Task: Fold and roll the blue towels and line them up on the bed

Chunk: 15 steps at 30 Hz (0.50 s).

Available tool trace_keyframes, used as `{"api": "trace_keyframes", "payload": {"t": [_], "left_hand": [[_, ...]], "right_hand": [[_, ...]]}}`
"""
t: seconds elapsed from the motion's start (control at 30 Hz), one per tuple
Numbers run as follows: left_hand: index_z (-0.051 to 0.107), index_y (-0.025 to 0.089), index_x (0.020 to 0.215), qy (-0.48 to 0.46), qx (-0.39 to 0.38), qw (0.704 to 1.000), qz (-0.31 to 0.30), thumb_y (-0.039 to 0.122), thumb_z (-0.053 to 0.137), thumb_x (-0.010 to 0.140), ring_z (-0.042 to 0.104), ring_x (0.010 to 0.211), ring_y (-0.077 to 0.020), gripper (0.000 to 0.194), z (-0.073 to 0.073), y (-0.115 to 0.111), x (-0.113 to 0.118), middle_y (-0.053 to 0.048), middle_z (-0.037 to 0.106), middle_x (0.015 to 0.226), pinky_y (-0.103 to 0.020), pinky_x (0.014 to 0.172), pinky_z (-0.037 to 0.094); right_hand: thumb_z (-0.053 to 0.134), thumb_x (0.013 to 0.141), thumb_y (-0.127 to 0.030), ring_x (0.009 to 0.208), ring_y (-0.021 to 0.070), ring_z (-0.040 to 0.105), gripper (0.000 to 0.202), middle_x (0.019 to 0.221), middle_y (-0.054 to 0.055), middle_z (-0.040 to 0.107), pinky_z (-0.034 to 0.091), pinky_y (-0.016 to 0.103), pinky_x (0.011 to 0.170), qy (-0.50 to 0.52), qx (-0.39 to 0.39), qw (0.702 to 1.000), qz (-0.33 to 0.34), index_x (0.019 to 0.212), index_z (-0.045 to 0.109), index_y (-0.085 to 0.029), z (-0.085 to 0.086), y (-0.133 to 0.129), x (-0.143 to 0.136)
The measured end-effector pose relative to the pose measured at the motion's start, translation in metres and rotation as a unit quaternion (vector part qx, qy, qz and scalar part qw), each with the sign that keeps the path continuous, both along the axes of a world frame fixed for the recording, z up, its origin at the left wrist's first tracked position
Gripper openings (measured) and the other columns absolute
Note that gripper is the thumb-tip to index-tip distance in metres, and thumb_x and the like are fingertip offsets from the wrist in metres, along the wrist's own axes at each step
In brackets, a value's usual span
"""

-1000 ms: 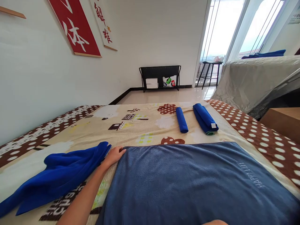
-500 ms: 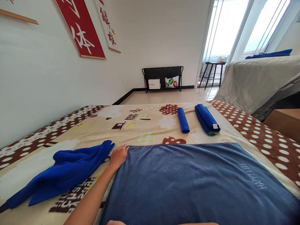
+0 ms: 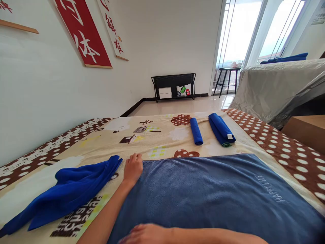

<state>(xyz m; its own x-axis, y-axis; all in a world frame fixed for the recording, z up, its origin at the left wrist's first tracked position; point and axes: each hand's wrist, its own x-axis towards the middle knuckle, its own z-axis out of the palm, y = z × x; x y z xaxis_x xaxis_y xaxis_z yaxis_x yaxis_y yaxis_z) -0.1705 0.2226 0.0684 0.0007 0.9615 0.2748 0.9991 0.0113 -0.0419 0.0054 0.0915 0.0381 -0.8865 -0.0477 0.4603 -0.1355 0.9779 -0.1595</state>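
A large grey-blue towel (image 3: 208, 196) lies spread flat on the patterned blanket (image 3: 152, 135). My left hand (image 3: 133, 167) rests palm down on the towel's far left corner, fingers loosely together, gripping nothing. At the bottom edge of the view, my right hand (image 3: 146, 234) lies flat on the towel's near left part, its forearm coming in from the right. A crumpled bright blue cloth (image 3: 68, 189) lies just left of my left hand, almost touching it.
Two rolled blue towels, a thin one (image 3: 196, 131) and a thicker one (image 3: 221, 129), lie at the blanket's far side. A wooden surface (image 3: 304, 130) and covered furniture (image 3: 274, 88) stand to the right. A black rack (image 3: 174, 86) stands by the far wall.
My left hand slid a little right and farther along the towel's far corner. My right hand and forearm came into view at the bottom, reaching left over the towel.
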Motion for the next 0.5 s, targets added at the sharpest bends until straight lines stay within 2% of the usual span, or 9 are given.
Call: {"api": "trace_keyframes", "payload": {"t": [0.03,0.07,0.1,0.13,0.17,0.23,0.3,0.4,0.5], "left_hand": [[0.053,0.014,0.133,-0.006,-0.007,0.999,-0.043,0.024,0.024,0.099,0.049,0.130,-0.0308,0.045,0.000,-0.004,0.012,-0.018,0.057,0.135,-0.048,0.107,0.037],[0.050,0.018,0.137,-0.013,-0.020,0.996,-0.088,0.024,0.025,0.100,0.046,0.134,-0.0257,0.046,-0.002,-0.008,0.024,-0.012,0.054,0.142,-0.042,0.111,0.035],[0.048,0.022,0.141,-0.019,-0.036,0.990,-0.131,0.025,0.027,0.100,0.043,0.138,-0.0209,0.046,-0.006,-0.011,0.035,-0.006,0.051,0.147,-0.036,0.114,0.033],[0.046,0.025,0.144,-0.024,-0.053,0.984,-0.166,0.028,0.030,0.100,0.041,0.140,-0.0173,0.046,-0.010,-0.013,0.045,-0.002,0.047,0.151,-0.032,0.115,0.032],[0.043,0.027,0.146,-0.030,-0.068,0.979,-0.189,0.032,0.032,0.101,0.038,0.142,-0.0155,0.047,-0.015,-0.014,0.054,0.001,0.044,0.154,-0.030,0.117,0.030],[0.038,0.029,0.149,-0.043,-0.082,0.975,-0.201,0.039,0.032,0.101,0.035,0.145,-0.0158,0.049,-0.024,-0.012,0.064,0.002,0.039,0.157,-0.034,0.119,0.028],[0.034,0.030,0.151,-0.056,-0.081,0.978,-0.185,0.045,0.029,0.102,0.031,0.147,-0.0177,0.052,-0.030,-0.010,0.066,0.001,0.034,0.159,-0.040,0.120,0.025],[0.031,0.032,0.152,-0.068,-0.074,0.984,-0.148,0.049,0.025,0.102,0.026,0.149,-0.0204,0.054,-0.034,-0.010,0.056,-0.002,0.031,0.160,-0.047,0.121,0.021],[0.032,0.030,0.152,-0.073,-0.075,0.988,-0.113,0.052,0.024,0.102,0.025,0.149,-0.0228,0.056,-0.033,-0.012,0.040,-0.005,0.032,0.160,-0.051,0.120,0.021]], "right_hand": [[0.052,0.098,-0.046,0.119,0.0077,0.058,0.028,0.122,-0.003,0.068,0.042,0.017,0.100,-0.010,-0.039,0.997,-0.065,0.109,0.064,-0.023,0.007,0.022,0.021],[0.055,0.095,-0.050,0.120,0.0104,0.058,0.033,0.125,-0.002,0.067,0.041,0.020,0.103,-0.025,-0.087,0.983,-0.161,0.113,0.064,-0.024,0.012,0.044,0.041],[0.050,0.098,-0.043,0.124,0.0153,0.056,0.034,0.131,0.005,0.064,0.040,0.027,0.107,-0.019,-0.108,0.964,-0.244,0.119,0.062,-0.019,0.016,0.066,0.059],[0.041,0.102,-0.038,0.133,0.0214,0.049,0.041,0.141,0.014,0.055,0.036,0.038,0.112,-0.015,-0.119,0.947,-0.299,0.131,0.056,-0.012,0.017,0.087,0.073],[0.040,0.102,-0.040,0.137,0.0250,0.044,0.048,0.146,0.018,0.049,0.033,0.044,0.115,-0.019,-0.129,0.934,-0.333,0.138,0.050,-0.009,0.016,0.105,0.084],[0.039,0.102,-0.045,0.143,0.0275,0.035,0.058,0.152,0.018,0.040,0.028,0.049,0.117,-0.033,-0.137,0.922,-0.362,0.146,0.042,-0.009,0.009,0.130,0.097],[0.039,0.100,-0.052,0.145,0.0253,0.032,0.062,0.154,0.013,0.038,0.026,0.048,0.119,-0.050,-0.142,0.918,-0.367,0.149,0.040,-0.014,0.001,0.143,0.102],[0.033,0.101,-0.056,0.146,0.0229,0.030,0.062,0.156,0.009,0.037,0.022,0.047,0.121,-0.058,-0.146,0.915,-0.371,0.150,0.039,-0.018,-0.003,0.152,0.112],[0.037,0.100,-0.056,0.146,0.0200,0.031,0.061,0.154,0.007,0.039,0.023,0.041,0.122,-0.059,-0.144,0.920,-0.360,0.148,0.043,-0.020,-0.001,0.157,0.137]]}}
